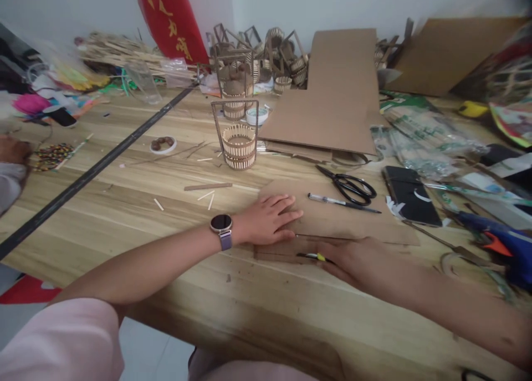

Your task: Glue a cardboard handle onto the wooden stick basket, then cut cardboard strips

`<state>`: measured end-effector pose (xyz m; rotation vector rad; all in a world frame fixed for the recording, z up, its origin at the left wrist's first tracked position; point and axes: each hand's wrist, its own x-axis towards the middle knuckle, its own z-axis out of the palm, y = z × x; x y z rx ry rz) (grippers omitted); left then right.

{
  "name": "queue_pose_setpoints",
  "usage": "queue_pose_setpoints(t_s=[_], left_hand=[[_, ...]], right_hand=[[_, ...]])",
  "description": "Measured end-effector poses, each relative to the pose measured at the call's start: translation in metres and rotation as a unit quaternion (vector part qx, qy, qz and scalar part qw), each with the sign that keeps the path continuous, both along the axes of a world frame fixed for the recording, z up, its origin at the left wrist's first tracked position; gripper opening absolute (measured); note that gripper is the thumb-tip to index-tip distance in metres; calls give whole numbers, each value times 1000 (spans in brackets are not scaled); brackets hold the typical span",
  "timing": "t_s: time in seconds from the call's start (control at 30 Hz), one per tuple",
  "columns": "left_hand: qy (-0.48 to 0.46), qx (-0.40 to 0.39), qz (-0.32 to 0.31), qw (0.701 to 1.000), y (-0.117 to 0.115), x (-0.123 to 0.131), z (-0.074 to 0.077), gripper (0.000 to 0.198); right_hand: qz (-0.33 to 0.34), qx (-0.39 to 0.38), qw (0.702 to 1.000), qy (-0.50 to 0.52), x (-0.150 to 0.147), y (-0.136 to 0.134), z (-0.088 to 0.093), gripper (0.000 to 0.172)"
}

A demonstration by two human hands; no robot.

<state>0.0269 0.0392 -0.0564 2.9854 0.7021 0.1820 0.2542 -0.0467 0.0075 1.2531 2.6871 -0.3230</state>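
My left hand lies flat, fingers spread, on a piece of brown cardboard on the wooden table. A dark line or cut edge runs to the right from near its thumb. Just below that line, my right hand is closed round a small cutter with a yellow part; its tip points left over the cardboard's lower strip. A pen and black-handled scissors rest above on the cardboard. Beyond my left hand a small wooden basket with a tall handle stands upright.
Large cardboard sheets lie behind, beside several small baskets. A phone and a blue glue gun are at right. A dark strip crosses the left side, past a dish. Another person's hand shows at far left.
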Motion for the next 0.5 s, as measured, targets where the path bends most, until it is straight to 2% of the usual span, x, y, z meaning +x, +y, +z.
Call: queue_pose_setpoints(t_s=[0.13,0.23,0.33,0.5], left_hand=[[-12,20,-10,1000,1,-2,0,58],[-12,31,-10,999,-1,-2,-2,54],[-6,37,-7,999,-2,-1,-2,51],[-2,42,-4,999,-1,1,-2,52]], right_hand=[[-11,30,998,-46,-42,1,-5,18],[31,75,992,-98,-67,5,-13,14],[71,104,983,-131,-77,6,-21,16],[66,113,981,-142,-76,6,-23,16]])
